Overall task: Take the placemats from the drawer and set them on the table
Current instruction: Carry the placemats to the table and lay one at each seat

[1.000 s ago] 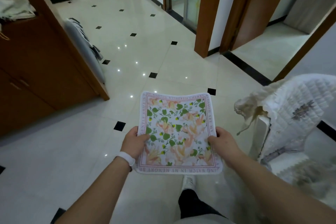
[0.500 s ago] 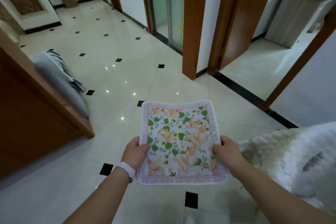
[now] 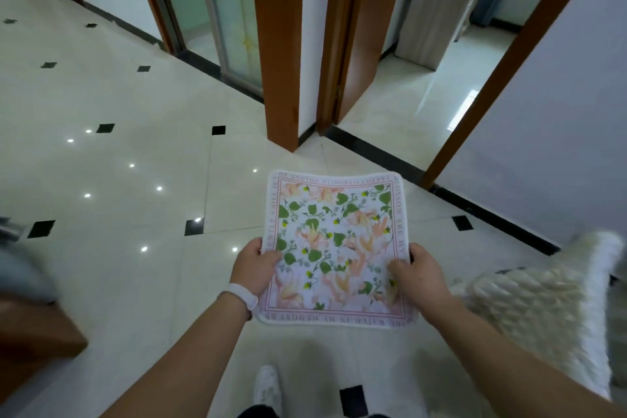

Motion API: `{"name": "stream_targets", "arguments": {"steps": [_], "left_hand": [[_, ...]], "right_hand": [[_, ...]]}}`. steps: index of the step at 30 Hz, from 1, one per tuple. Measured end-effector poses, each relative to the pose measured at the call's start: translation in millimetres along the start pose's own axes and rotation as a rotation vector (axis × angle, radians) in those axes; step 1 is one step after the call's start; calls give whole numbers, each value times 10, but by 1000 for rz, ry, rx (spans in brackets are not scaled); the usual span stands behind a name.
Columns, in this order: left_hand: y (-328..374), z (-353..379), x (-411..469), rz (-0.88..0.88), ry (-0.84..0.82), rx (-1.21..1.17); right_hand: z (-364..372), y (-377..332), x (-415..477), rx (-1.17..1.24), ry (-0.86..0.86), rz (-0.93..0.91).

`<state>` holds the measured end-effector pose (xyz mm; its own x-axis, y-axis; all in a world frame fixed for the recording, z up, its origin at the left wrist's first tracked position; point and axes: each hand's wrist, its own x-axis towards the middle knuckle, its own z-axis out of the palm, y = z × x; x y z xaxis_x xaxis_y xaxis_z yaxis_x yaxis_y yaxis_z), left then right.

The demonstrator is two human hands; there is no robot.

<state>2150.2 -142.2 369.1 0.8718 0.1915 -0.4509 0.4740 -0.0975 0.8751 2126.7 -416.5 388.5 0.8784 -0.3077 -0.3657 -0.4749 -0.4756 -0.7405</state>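
Over the tiled floor (image 3: 118,163): a floral placemat is carried at waist height; it touches no surface.
Progress: the fetching looks done for this mat, since it is out and in hand. Setting it down is left. Neither a drawer nor a table is in view, so I judge this the walk between them.
Doorway (image 3: 407,105): open ahead to the right, leading into a second room, with a wooden door frame post (image 3: 278,44) on its left.
Quilted cover (image 3: 543,299): cream, draped over something at the right edge of the view, blurred; it lies near the right forearm, apart from the mat.
Wooden furniture (image 3: 30,343): lower left corner, only one brown corner shows; whether it has a drawer cannot be told.
Grey cabinet (image 3: 437,10): stands in the far room, fronts closed as far as I can see; its contents are hidden.
Placemat (image 3: 334,248): square with rounded corners, held flat and face up between both hands. Whether more mats lie beneath it cannot be told.
Left hand (image 3: 252,266): pinches the mat's left edge, thumb on top, fingers hidden below.
Right hand (image 3: 419,273): pinches the right edge the same way, thumb on the print.
White wristband (image 3: 242,295): on the left wrist, touching the mat's near left corner.
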Motion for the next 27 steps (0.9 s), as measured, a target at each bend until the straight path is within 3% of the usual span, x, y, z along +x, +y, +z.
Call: {"name": "stream_targets", "arguments": {"steps": [5,14,21,27], "left_hand": [[419,136,657,6,-139,63],[876,1099,1428,37,-335,193],[1450,1905,2196,95,-295,203],[2186,2818,2731,89,-320,258]], "right_hand": [[33,-298,234,20,144,36],[-332,-112,891,21,325,207],[-652,-22,2123,234,329,258],[-1394,-167,2966,281,314,230]]}}
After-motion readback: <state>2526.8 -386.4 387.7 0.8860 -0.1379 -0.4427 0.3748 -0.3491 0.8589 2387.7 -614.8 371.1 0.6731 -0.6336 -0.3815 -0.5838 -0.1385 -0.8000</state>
